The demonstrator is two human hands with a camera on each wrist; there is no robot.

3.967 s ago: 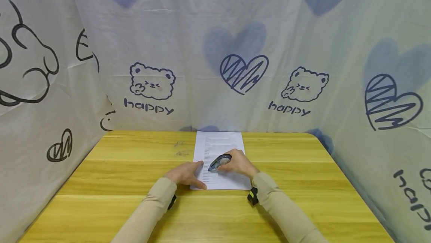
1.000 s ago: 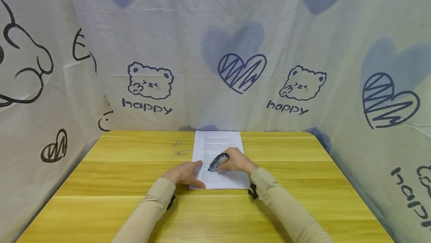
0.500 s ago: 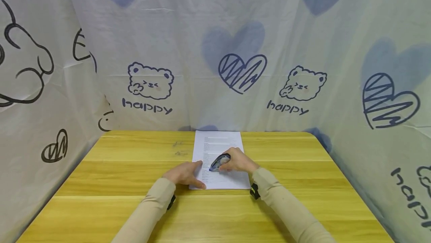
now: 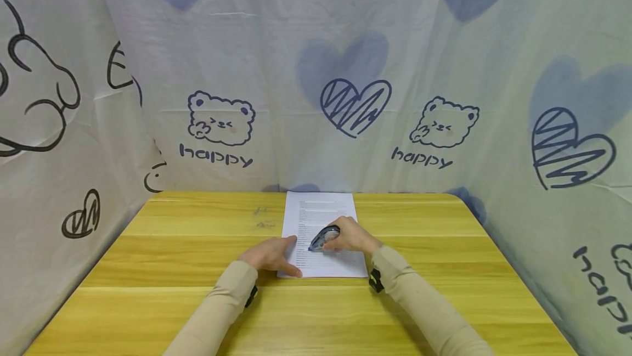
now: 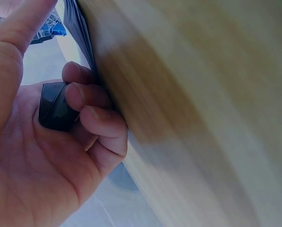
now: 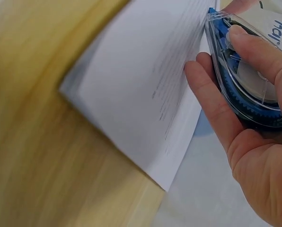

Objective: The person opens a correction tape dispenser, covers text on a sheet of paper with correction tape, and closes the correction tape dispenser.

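Observation:
A stack of printed paper (image 4: 340, 265) lies on the table in the head view. My right hand (image 4: 349, 236) grips a clear and dark-blue correction tape dispenser (image 4: 323, 237), its blue tip right at a line of print. In the right wrist view the thumb (image 6: 257, 49) presses one side of the dispenser (image 6: 250, 78) and fingers support the other. My left hand (image 4: 269, 254) rests at the paper's left edge, thumb and forefinger spread over it. The left wrist view shows its other fingers (image 5: 105, 124) curled round a small black cap-like piece (image 5: 58, 106) against the palm.
The yellow wooden table (image 4: 173, 268) spreads around the paper. Faint grey marks (image 4: 264, 224) show on it left of the sheets. A white curtain (image 4: 286, 169) with hearts and bears hangs behind and on both sides.
The right hand and the correction tape dispenser have slid slightly to the right along the print during the last second. My left hand keeps its place on the paper.

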